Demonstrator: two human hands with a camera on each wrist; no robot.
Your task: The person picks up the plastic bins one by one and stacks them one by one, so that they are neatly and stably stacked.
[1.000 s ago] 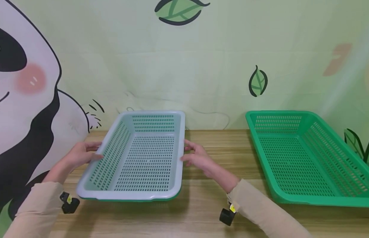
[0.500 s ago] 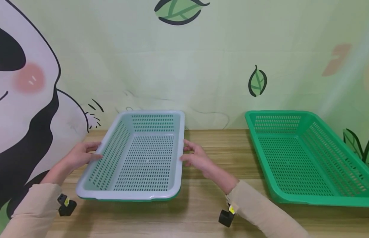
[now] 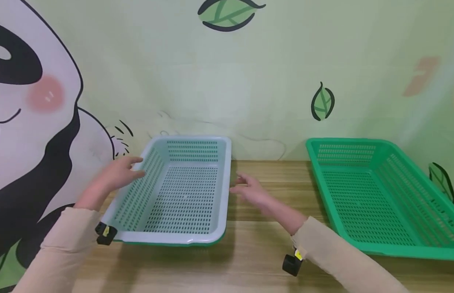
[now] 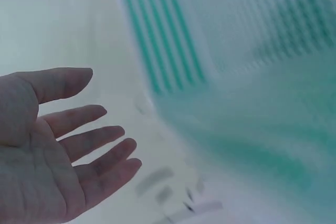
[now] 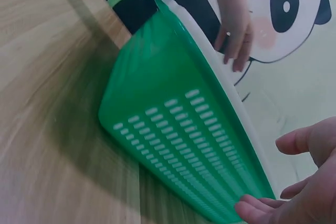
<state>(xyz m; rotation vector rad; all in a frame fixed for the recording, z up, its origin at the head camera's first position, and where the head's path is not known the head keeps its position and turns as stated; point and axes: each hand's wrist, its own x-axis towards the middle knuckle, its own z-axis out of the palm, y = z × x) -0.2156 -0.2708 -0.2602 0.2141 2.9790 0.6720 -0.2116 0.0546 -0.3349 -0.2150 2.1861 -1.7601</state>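
Observation:
On the left of the table, a pale white slotted plastic basket [image 3: 168, 237] sits nested in a green basket [image 5: 152, 77], whose side shows below the white rim in the right wrist view. My left hand [image 3: 118, 174] hovers by the white basket's left rim, fingers spread, holding nothing. In the left wrist view that hand [image 4: 58, 156] is clearly apart from the blurred basket. Close to the right rim is my right hand [image 3: 253, 191], its thumb and fingers parted and gripping nothing. Whether its fingertips touch the rim I cannot tell.
A second green slotted basket [image 3: 406, 249] stands on the right side of the wooden table [image 3: 263, 244]. Behind the table hangs a pale green backdrop [image 3: 270, 81] with a panda and leaves. Both wrists wear small black cameras.
Both hands have let go of the nested baskets' rims. My left hand has risen and moved away from its rim; my right hand has eased slightly off. The head view has shifted a little.

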